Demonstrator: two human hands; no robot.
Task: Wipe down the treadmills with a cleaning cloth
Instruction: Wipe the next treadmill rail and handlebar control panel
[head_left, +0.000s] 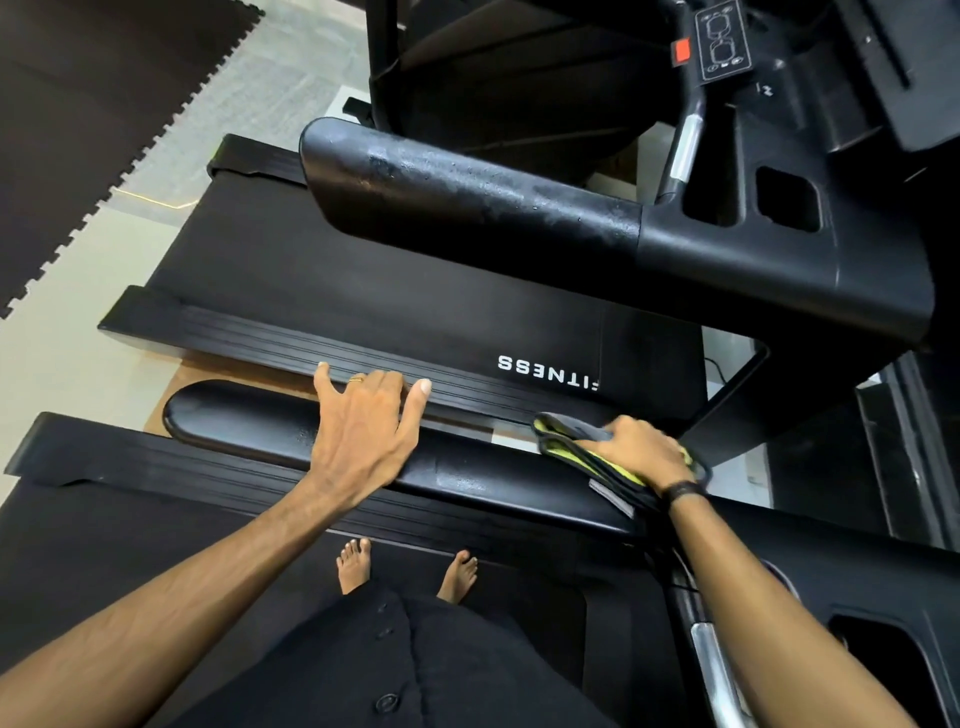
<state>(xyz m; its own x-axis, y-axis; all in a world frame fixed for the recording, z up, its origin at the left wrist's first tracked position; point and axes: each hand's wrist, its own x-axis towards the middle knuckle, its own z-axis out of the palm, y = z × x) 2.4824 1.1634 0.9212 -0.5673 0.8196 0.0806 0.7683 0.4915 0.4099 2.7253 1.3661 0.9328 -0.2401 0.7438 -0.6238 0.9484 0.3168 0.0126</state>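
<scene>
While the person stands barefoot on the belt of the near treadmill, both arms reach forward over its black padded handrail, which runs from 9 o'clock toward 3 o'clock across the lower middle of the view. Resting flat on that handrail, the left hand is spread with straight fingers, gripping nothing; a ring shows on one finger. At about 3 o'clock from it, the right hand presses down on the cleaning cloth, a folded grey and yellow-green cloth lying on the same handrail near its console end, fingers bent over the top of it. A dark band circles the right wrist. Beyond the handrail, at 12 o'clock, lies the second treadmill, its side rail lettered "FITNESS", with its own wet-looking handrail above the belt. Dark interlocking floor mats fill the 10 o'clock corner.
</scene>
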